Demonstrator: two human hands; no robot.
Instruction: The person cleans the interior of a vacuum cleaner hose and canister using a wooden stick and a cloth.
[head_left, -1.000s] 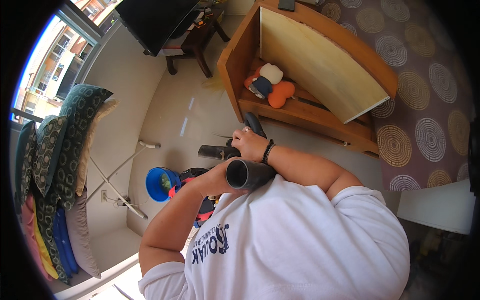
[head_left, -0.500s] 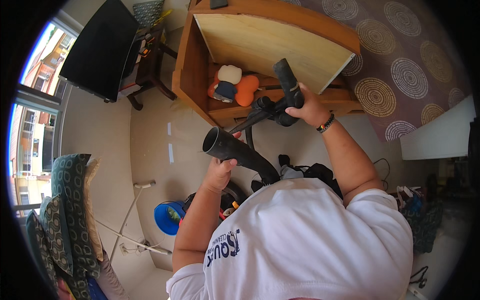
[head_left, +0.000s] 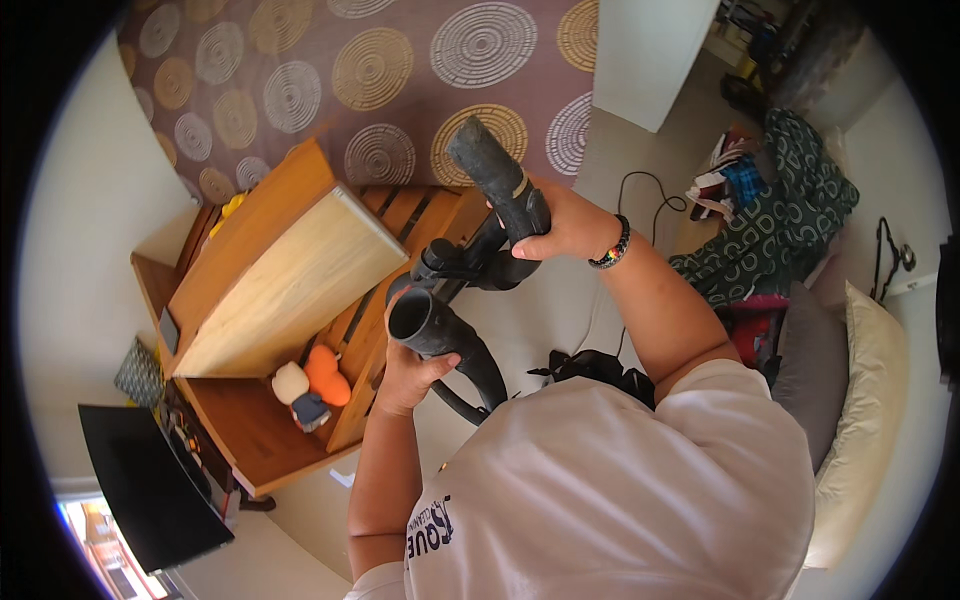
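Note:
My left hand (head_left: 405, 378) is closed around a curved black vacuum hose (head_left: 462, 348), just below its wide open end. That end faces up, and the hose bends down toward my body. To the upper right, my right hand (head_left: 572, 222) grips a black vacuum wand (head_left: 490, 165) with a scuffed, greyish end tilted up and left. Black jointed tubing (head_left: 445, 262) runs below the wand, between my hands. Where its lower part goes is hidden behind my left hand and the hose.
A wooden bed base (head_left: 225, 405) holds soft toys (head_left: 325, 375) beneath a raised panel (head_left: 290, 290). A circle-patterned mattress (head_left: 385, 75) stands beyond. Left is a dark television (head_left: 150, 485). On the right are a green patterned cloth (head_left: 745, 255), pillows (head_left: 865, 420) and a floor cable (head_left: 650, 180).
My view has swung right: the bed base now lies left, and the bedding on the right has come into sight. The blue bucket has left view. Both hands keep their holds, now closer together.

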